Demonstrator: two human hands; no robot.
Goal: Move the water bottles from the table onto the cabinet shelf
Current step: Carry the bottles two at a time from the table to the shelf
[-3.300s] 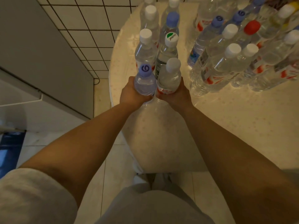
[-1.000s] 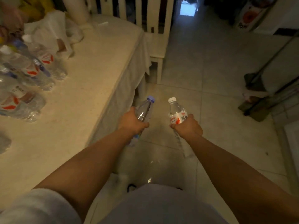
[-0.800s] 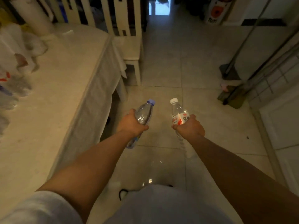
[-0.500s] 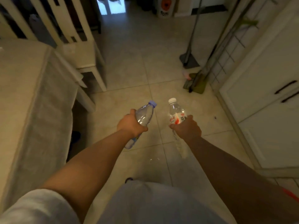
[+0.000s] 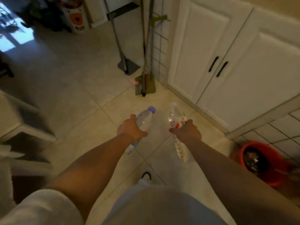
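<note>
My left hand (image 5: 130, 131) grips a clear water bottle with a pale blue cap (image 5: 145, 119) around its middle, the cap tilted forward and to the right. My right hand (image 5: 186, 132) grips a second clear bottle with a white cap and a red-and-white label (image 5: 175, 118), its base hanging down below my fist. Both bottles are held out over the tiled floor. A white cabinet (image 5: 235, 51) with two shut doors and black handles stands ahead on the right. No shelf is visible.
Mop and broom handles (image 5: 146, 46) lean in the corner left of the cabinet, with a dustpan (image 5: 128, 66) beside them. An orange bucket (image 5: 261, 161) sits on the floor at the right. A white chair (image 5: 24, 124) is at the left edge.
I lifted both bottles off the table and turned right. The table and the other bottles have left the view; the cabinet and orange bucket have come in. My grips are unchanged.
</note>
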